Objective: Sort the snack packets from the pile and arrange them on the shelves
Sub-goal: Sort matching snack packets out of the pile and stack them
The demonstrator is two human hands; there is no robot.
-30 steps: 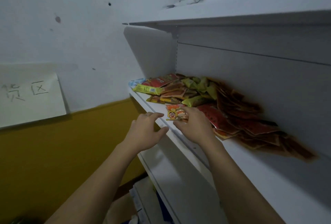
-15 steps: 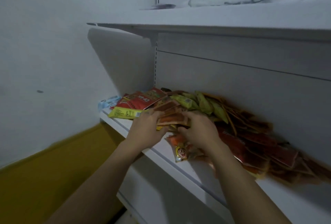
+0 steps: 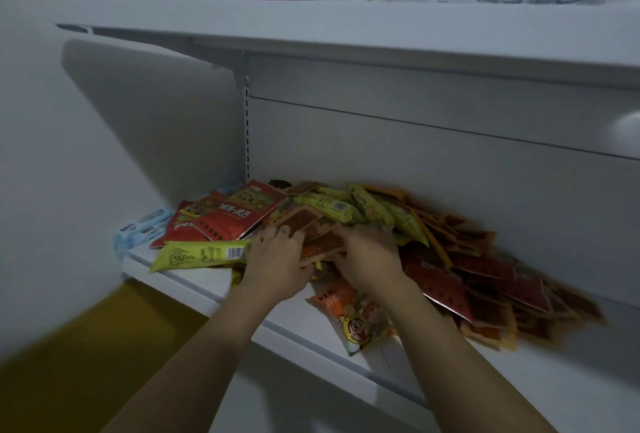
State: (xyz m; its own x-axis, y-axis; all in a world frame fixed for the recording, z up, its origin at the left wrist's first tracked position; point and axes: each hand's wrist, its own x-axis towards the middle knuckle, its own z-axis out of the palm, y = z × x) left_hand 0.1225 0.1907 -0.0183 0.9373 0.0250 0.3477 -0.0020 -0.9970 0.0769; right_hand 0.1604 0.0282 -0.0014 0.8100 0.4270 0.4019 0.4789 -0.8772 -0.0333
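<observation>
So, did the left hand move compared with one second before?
Yes. Against the shelf edge, the left hand went forward, away from the edge and into the pile, where it now holds brown packets.

- White shelf [image 3: 194, 280] under a many-coloured pile [image 3: 433, 242].
- Left of the pile: a yellow-green packet [image 3: 201, 254] with a black-and-white barcode, a pale blue packet [image 3: 138, 230].
- Pile's top left: red packets [image 3: 235, 216], white lettering.
- Pile's middle: brown packets [image 3: 301, 221], orange-edged.
- Pile's front: orange packet [image 3: 353, 314], yellow cartoon face.

Dim room, white wall [image 3: 34, 155], mustard-yellow lower band [image 3: 86, 346], white metal shelves [image 3: 180, 280]
</observation>
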